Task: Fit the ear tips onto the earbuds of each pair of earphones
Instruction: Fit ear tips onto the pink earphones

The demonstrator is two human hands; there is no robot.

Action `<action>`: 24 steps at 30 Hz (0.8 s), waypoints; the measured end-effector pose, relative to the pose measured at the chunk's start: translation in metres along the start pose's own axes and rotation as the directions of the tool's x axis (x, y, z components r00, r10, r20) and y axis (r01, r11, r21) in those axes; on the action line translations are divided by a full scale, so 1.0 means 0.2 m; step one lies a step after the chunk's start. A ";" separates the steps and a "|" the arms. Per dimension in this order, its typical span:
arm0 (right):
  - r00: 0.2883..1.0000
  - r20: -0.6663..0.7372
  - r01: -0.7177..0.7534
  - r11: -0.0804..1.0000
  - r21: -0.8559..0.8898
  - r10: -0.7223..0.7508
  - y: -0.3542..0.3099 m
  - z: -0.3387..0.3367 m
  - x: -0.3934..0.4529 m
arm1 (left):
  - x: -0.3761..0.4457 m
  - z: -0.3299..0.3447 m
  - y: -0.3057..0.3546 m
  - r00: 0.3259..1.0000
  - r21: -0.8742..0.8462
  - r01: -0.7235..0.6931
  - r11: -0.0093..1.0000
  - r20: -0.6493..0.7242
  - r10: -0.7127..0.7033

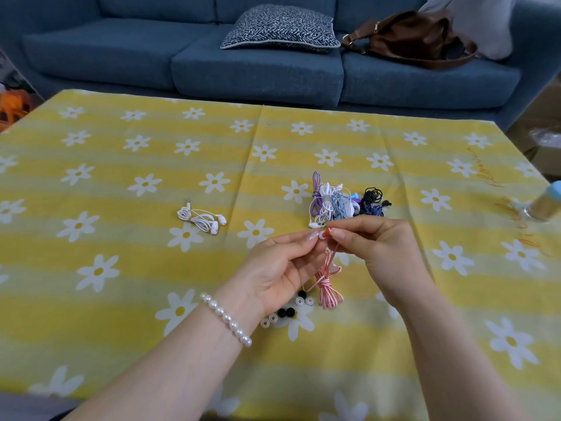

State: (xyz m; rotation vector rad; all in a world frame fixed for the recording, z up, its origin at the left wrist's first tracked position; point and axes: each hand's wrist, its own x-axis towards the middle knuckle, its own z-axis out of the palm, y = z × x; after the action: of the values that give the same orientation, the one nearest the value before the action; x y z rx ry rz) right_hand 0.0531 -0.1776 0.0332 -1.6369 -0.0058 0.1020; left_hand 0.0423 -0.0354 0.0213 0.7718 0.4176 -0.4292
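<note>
We see both hands raised just above the desk (121, 165), which is covered by a yellow cloth printed with white daisies. The left hand (282, 268) has its grip pressed together on a small white ear tip (321, 235), held between thumb and forefinger. The right hand (376, 247) meets it fingertip to fingertip, its grip pinching a red earbud (327, 233) that touches the ear tip. From the earbud a red-and-white cord (326, 287) hangs down between the hands, and its bundled coil lies on the cloth below them.

Just beside that coil, under the left wrist, we see loose ear tips (287, 312) scattered on the cloth, some black and some clear. A pearl bracelet (226, 319) sits on the left wrist.

Just beyond the fingertips lies a tangled pile of earphones (343, 202) in white, purple, light blue and black. Well apart to the left, a single white pair of earphones (202, 218) lies coiled, its two earbuds pointing right.

At the right edge of the desk stands a blurred bottle (543, 205) with a light blue top. Behind the desk we see a blue sofa (151, 56) carrying a patterned cushion (280, 28) and a brown bag (416, 38).
</note>
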 end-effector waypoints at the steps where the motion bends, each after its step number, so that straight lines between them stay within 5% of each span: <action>1: 1.000 -0.004 -0.002 1.000 0.006 0.002 0.00 0.00 0.00 | 0.00 0.00 0.00 1.000 -0.009 0.002 1.000 0.001 -0.002; 18: 0.994 -0.104 0.047 0.999 0.009 -0.045 0.01 0.05 0.00 | -0.01 0.02 -0.02 0.999 -0.132 0.027 0.991 0.026 -0.024; 24: 0.986 -0.125 0.091 0.985 -0.144 -0.109 0.01 0.07 -0.01 | -0.02 0.03 -0.03 0.999 -0.108 -0.031 0.994 -0.019 0.029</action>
State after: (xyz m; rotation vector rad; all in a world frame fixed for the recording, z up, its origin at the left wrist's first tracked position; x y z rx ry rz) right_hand 0.0510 -0.1646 0.0294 -1.7762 0.0071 -0.0866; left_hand 0.0377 -0.0439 0.0236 0.6767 0.4413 -0.3689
